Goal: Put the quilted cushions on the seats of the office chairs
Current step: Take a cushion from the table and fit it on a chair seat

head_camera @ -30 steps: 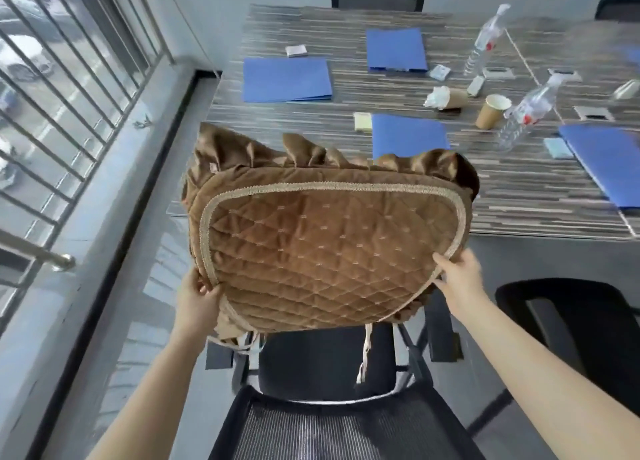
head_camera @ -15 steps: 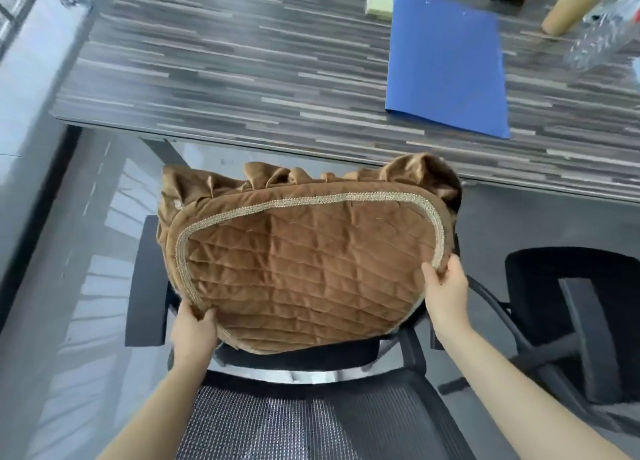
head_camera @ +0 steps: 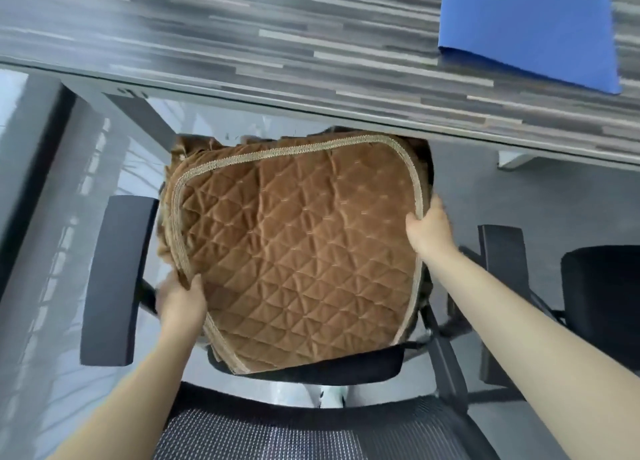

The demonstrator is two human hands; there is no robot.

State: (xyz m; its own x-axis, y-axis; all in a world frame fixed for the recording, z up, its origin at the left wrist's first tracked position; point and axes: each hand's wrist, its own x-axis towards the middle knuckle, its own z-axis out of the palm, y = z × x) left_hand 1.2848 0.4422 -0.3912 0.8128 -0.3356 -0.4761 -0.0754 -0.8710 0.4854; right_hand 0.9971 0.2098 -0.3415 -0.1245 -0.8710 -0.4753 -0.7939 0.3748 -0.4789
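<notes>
Cushion (head_camera: 298, 251) in brown quilted fabric fills the middle of our view, held low over the seat (head_camera: 311, 367) of a black office chair (head_camera: 294, 425), whose mesh backrest is nearest us. Whether it already touches the seat we cannot tell, since only the seat's near edge shows beneath it. Our left hand (head_camera: 180, 303) pinches the cushion's near left edge, thumb on top. Our right hand (head_camera: 429, 227) grips the right edge, fingers curled round the braided trim.

Risks, as we judge them: the soft cushion could fold or bunch under itself on the left, where the frill is already crumpled, and so lie lumpy. It could land skewed, overhanging one side against the left armrest (head_camera: 114, 279). Its far edge sits just at the lip of the worktop (head_camera: 242, 43) and might catch there if pushed forward.

Textures and shapes: the cushion is velvety, stitched in diamonds, roughly a rounded trapezoid, bordered by pale woven braid with a gathered satin frill beyond. The armrests are flat, matte black pads. The worktop is striped grey laminate carrying a smooth blue folder (head_camera: 530, 26). A second black chair (head_camera: 602, 303) stands at our right.
</notes>
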